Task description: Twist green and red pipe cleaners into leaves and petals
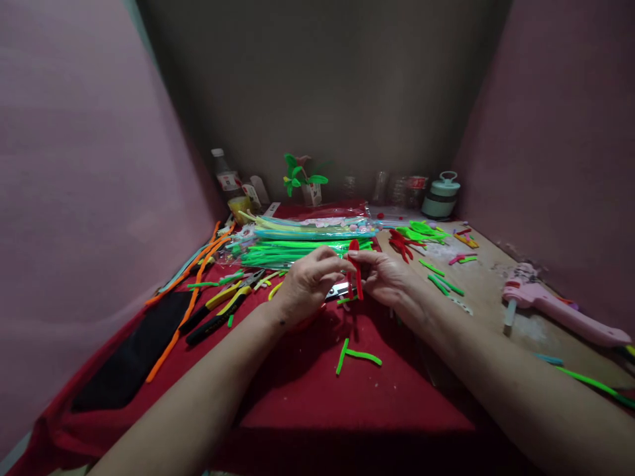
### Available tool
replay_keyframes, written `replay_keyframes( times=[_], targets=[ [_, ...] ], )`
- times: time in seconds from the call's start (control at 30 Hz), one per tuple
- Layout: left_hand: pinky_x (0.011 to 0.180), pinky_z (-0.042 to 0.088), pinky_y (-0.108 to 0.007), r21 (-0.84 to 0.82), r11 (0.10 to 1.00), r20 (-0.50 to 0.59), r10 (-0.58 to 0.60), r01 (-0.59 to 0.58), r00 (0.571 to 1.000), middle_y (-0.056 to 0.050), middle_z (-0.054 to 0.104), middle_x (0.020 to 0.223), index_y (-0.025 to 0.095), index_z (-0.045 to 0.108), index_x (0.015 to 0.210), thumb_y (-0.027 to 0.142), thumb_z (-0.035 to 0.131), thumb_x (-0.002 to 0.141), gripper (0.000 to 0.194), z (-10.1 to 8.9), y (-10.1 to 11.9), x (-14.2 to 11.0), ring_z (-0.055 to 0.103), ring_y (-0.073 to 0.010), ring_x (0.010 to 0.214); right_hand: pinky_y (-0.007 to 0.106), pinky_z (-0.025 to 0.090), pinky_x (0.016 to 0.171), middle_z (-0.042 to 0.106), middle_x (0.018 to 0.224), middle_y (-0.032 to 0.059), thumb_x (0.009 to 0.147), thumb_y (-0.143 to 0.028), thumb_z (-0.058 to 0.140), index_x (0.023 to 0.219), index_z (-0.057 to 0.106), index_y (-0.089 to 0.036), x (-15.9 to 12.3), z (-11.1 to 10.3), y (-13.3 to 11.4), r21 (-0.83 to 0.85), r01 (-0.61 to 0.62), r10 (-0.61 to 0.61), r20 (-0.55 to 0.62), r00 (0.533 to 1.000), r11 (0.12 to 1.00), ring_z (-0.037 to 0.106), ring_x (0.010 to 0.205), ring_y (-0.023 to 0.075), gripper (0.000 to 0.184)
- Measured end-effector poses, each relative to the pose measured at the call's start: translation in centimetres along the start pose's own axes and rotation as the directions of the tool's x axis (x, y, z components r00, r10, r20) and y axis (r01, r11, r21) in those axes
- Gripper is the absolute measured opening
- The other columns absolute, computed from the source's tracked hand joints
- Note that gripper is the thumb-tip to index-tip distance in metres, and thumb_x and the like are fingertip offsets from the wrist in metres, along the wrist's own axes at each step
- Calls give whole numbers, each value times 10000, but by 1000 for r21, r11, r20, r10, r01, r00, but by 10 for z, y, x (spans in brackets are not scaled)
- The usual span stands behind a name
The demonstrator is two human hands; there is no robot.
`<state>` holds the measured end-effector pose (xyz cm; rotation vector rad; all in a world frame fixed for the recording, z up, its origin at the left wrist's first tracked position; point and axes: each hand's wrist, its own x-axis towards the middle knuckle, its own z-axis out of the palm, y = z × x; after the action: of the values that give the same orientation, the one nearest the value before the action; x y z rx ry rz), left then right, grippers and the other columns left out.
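A bent red pipe cleaner (360, 281) hangs in a narrow loop between my two hands over the middle of the table. The fingers of my left hand (317, 277) are closed on its left side. My right hand (384, 274) pinches it near the top from the right. Partly hidden behind my left hand lie scissors (338, 290), their blades showing. Below my hands, short green pipe cleaner pieces (362, 356) rest on the red cloth (307, 403). Bundles of green pipe cleaners (278, 253) lie in clear wrapping just beyond.
Yellow-black pliers (223, 307) and orange pipe cleaners (191, 304) lie at left, near a black flat item (139, 350). A pink glue gun (560, 307) rests on the board (491, 284) at right. Bottles (228, 178), a potted pipe-cleaner plant (312, 192) and a mint-lidded container (440, 198) stand behind.
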<state>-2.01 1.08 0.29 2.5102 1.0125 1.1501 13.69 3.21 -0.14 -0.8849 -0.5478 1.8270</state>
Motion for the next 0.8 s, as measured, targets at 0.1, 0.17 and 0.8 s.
replay_keyframes(
  times=[0.1, 0.17, 0.8],
  targets=[
    [643, 439, -194, 207, 972, 59, 106, -116, 993, -23, 580, 854, 234, 669, 918, 211, 507, 847, 178, 5, -5, -6, 567, -96, 715, 235, 403, 503, 587, 521, -7, 663, -28, 597, 580, 586, -128, 0, 0, 0, 13, -25, 25, 22, 999, 1000, 496, 470, 87, 130],
    [615, 438, -184, 223, 965, 76, 123, -137, 990, -25, 592, 837, 227, 665, 927, 219, 491, 860, 187, 6, -5, -7, 572, -90, 686, 226, 385, 483, 565, 495, -14, 662, -25, 593, 556, 568, -130, 1, 0, 0, 7, -35, 35, 19, 999, 999, 467, 442, 76, 152],
    [452, 382, -189, -303, 875, 53, -379, 377, 924, 42, 521, 570, 152, 562, 713, 271, 612, 754, 135, -4, 17, 1, 455, -61, 452, 249, 340, 453, 552, 471, -15, 480, -197, 757, 565, 607, -138, 1, -3, 8, -232, 263, -242, 116, 963, 937, 462, 430, 93, 182]
  ],
)
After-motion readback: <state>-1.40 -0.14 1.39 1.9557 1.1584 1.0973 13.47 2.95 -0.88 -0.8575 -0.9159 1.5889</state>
